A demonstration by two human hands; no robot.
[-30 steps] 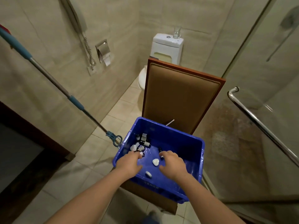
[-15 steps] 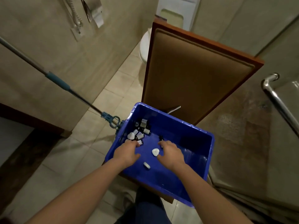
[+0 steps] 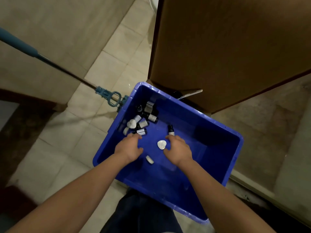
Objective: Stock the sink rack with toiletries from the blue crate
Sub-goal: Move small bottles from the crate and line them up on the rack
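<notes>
The blue crate sits just in front of me, tilted in the view. Several small dark bottles with white labels lie heaped in its far left corner, with a white heart-shaped soap among them. One bottle lies alone near the middle. My left hand is inside the crate, fingers spread, fingertips next to a lying bottle. My right hand is also inside, thumb and forefinger apart on either side of a second white heart soap. A small white piece lies between my wrists. No sink rack is in view.
A brown padded board stands upright right behind the crate. A mop handle slants in from the left, and its blue clamp touches the crate's left corner. Tiled floor lies to the left. My dark trouser leg is below the crate.
The view has tilted downward, so the toilet, wall fittings and shower rail have left the frame. Both hands stay in the crate at almost the same spots.
</notes>
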